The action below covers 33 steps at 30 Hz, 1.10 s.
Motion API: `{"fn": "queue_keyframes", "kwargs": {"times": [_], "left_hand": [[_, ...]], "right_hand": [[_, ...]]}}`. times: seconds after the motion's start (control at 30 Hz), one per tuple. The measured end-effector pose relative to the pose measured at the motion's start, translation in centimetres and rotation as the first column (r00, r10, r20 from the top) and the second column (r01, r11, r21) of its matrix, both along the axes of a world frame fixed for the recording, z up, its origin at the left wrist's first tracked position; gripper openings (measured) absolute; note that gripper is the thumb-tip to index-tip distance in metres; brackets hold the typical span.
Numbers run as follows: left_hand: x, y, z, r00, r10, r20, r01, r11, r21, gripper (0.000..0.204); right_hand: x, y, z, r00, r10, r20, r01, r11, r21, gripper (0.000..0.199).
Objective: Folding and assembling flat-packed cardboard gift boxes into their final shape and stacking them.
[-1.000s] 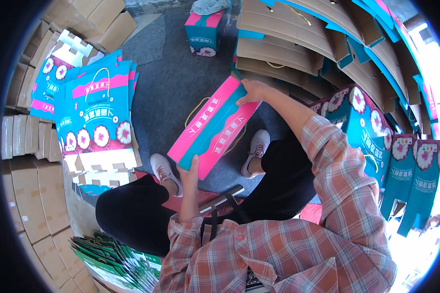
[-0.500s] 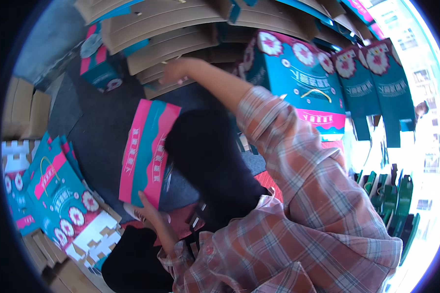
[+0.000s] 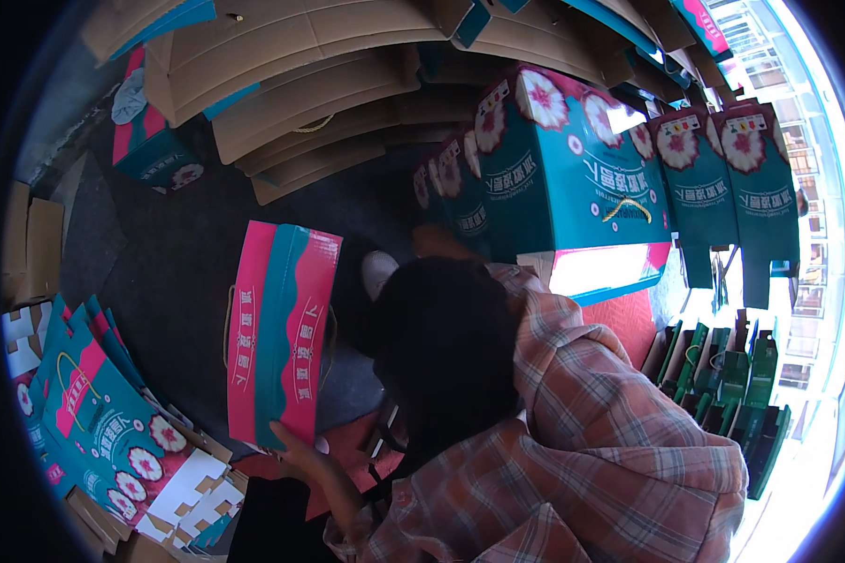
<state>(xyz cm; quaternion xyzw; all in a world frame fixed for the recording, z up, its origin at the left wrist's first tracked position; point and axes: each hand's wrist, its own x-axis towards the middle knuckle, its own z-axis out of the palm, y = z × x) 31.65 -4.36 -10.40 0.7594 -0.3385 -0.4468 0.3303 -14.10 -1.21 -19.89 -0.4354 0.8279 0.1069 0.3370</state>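
Observation:
A pink and teal carton box (image 3: 274, 328) with cord handles at its sides stands before me, tilted a little. At its near end, my left hand (image 3: 299, 457) grips the lower corner, the thumb lying on the teal strip. Beyond my dark-clothed knee, my right hand (image 3: 434, 242) reaches low beside a row of teal cartons; its fingers are lost in shadow. Nearest to that arm is a large teal carton (image 3: 573, 178) with flower-like prints and a yellow cord handle.
Open brown cardboard pieces (image 3: 300, 56) stack across the far side. Flat teal sheets (image 3: 113, 422) lean at left. Two teal panels (image 3: 695, 188) hang at right, above dark green cartons (image 3: 723, 375). Another pink and teal box (image 3: 160, 155) stands far left on the dark floor (image 3: 160, 263).
My right arm has come down from the brown cardboard to low beside the teal cartons. The box in my left hand sits slightly nearer and more upright in view.

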Motion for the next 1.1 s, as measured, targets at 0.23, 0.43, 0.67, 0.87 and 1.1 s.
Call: {"fn": "queue_keyframes", "kwargs": {"times": [0.23,0.43,0.67,0.87,1.1], "left_hand": [[-0.6,0.2,0.7,0.995,0.047,-0.092,-0.042,0.997,0.059,0.074],[-1.6,-0.2,1.7,0.996,0.026,-0.087,-0.02,0.997,0.069,0.074],[-1.9,-0.7,1.0,0.997,0.076,-0.018,-0.072,0.985,0.159,0.076],[-1.7,-3.0,-0.1,0.997,0.082,-0.005,-0.079,0.974,0.212,0.077],[-0.4,-6.8,-1.9,0.982,0.144,-0.119,-0.114,0.968,0.222,0.085]], "right_hand": [[0.8,2.7,-1.6,0.959,0.249,-0.135,-0.258,0.965,-0.049,0.007],[0.3,2.4,-2.5,0.956,-0.052,-0.288,0.018,0.993,-0.12,0.018],[-1.1,2.8,-2.6,0.957,-0.118,-0.264,0.097,0.991,-0.092,0.021],[-2.6,5.1,-3.3,0.959,-0.123,-0.256,0.115,0.992,-0.047,0.024],[-3.4,6.4,-3.6,0.933,-0.118,-0.34,0.064,0.984,-0.166,0.024]]}}
